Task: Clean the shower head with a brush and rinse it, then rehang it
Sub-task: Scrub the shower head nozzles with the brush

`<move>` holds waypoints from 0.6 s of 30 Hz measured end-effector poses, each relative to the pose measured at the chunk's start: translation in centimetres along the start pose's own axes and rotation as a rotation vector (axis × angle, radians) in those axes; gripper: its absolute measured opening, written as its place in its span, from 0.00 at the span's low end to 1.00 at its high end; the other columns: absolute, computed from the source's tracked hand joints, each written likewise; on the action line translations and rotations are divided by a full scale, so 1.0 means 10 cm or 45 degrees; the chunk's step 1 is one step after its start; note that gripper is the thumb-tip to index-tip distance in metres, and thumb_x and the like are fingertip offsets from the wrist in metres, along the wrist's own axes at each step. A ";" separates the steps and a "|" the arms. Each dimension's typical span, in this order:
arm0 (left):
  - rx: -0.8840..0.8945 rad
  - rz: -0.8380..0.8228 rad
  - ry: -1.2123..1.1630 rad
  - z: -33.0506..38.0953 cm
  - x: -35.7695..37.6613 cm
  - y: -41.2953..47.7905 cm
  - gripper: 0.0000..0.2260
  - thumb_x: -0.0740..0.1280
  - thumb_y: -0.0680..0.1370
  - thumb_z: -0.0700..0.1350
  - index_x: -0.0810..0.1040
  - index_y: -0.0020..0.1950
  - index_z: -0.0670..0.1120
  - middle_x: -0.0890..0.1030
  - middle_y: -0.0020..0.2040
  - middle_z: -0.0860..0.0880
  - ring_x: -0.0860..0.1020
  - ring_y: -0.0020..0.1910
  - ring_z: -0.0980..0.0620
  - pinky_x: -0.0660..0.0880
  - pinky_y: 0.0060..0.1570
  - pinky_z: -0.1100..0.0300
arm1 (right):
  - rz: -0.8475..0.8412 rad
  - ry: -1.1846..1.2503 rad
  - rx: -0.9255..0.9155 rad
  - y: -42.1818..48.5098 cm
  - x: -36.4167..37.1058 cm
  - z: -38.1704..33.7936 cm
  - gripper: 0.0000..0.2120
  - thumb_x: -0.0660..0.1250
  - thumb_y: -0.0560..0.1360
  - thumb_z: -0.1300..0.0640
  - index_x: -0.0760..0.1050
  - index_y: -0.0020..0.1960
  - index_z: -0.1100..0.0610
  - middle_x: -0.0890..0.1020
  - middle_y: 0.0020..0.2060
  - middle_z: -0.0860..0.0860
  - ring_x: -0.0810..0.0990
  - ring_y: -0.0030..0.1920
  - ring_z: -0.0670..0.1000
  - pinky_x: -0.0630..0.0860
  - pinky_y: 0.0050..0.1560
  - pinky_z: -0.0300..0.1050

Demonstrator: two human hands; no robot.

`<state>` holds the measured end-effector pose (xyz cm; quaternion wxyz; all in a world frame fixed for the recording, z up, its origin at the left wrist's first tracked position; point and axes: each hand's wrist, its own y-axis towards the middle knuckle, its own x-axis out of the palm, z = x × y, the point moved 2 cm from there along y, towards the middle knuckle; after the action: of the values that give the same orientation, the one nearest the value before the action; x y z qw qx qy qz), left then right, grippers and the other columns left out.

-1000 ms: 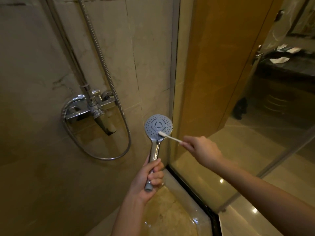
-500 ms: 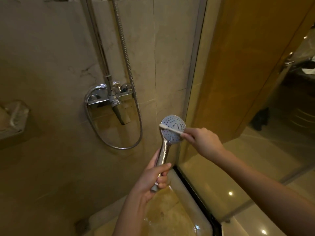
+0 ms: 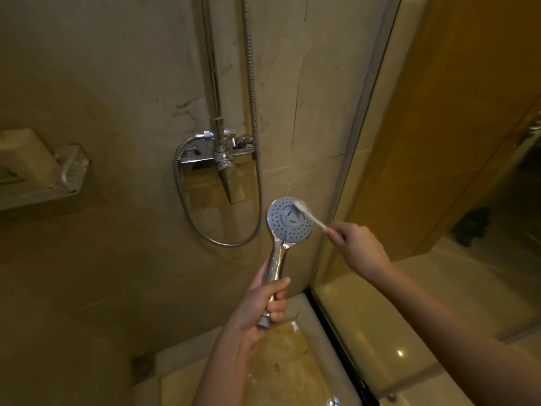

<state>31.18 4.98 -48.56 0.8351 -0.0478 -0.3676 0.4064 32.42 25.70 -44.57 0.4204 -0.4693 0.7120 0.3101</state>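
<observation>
Tiled shower wall (image 3: 117, 259), faucet (image 3: 225, 159) behind; left hand (image 3: 260, 306) fingers grip shower head (image 3: 289, 221), right hand (image 3: 357, 244) pinches brush (image 3: 310, 213).

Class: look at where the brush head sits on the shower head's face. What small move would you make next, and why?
Probably draw the brush down and left across the spray face of the shower head. Its bristles rest at the upper right edge, so most nozzle holes lie below. The left hand grips the handle; the right hand pinches the brush's end.
</observation>
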 end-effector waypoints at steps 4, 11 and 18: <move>0.020 0.006 -0.087 0.18 -0.17 -0.04 0.26 0.62 0.75 0.34 0.67 0.69 0.55 0.65 0.27 0.50 0.61 0.17 0.61 0.58 0.14 0.70 | -0.063 -0.031 -0.072 0.02 0.13 -0.26 0.13 0.58 0.80 0.46 0.72 0.40 0.50 0.77 0.31 0.48 0.76 0.32 0.48 0.73 0.32 0.47; -0.006 -0.047 -0.285 0.51 -0.58 -0.13 0.21 0.65 0.70 0.37 0.71 0.61 0.51 0.64 0.28 0.51 0.61 0.17 0.62 0.58 0.13 0.71 | -0.097 -0.243 -0.145 0.12 0.33 -0.79 0.16 0.55 0.79 0.41 0.72 0.41 0.49 0.78 0.32 0.48 0.78 0.34 0.48 0.79 0.37 0.50; -0.016 -0.032 -0.349 0.81 -1.10 -0.28 0.17 0.64 0.71 0.37 0.70 0.58 0.50 0.65 0.27 0.51 0.62 0.16 0.61 0.59 0.12 0.70 | 0.040 -0.240 -0.082 0.39 0.40 -1.10 0.18 0.52 0.76 0.38 0.73 0.42 0.47 0.78 0.32 0.47 0.79 0.34 0.48 0.81 0.37 0.52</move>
<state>23.26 -6.49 -47.98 0.7818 0.0075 -0.4814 0.3962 24.62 16.30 -42.97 0.4653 -0.4400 0.6663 0.3821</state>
